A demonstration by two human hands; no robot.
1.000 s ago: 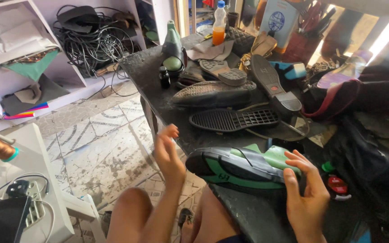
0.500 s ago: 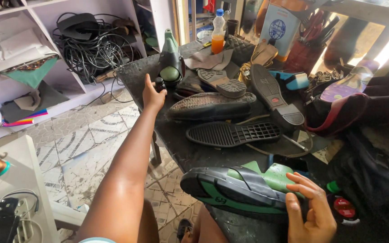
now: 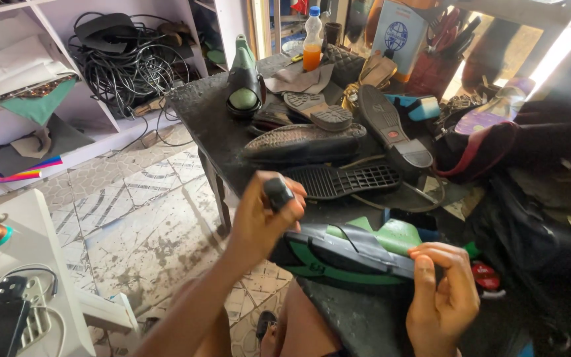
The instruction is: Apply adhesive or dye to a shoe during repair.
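Observation:
My left hand (image 3: 259,218) is closed around a small dark bottle (image 3: 277,193), held just above the heel end of a black and green sandal (image 3: 338,254). My right hand (image 3: 441,297) grips the sandal's other end, thumb on top of its black strap. The sandal lies sideways at the near edge of a dark worktable (image 3: 199,116). Behind it lie a ridged black sole (image 3: 342,180) and a dark woven shoe (image 3: 302,142).
The table is crowded with shoes, soles, a green-and-black upright shoe (image 3: 244,82), an orange drink bottle (image 3: 311,47) and a blue-white box (image 3: 398,36). Shelves with tangled cables (image 3: 127,66) stand left. A white stand (image 3: 28,277) with a phone is near left, over tiled floor (image 3: 133,218).
My left hand reached out to the far left part of the table, picked up the small dark bottle, and came back to the sandal. My right hand kept hold of the sandal.

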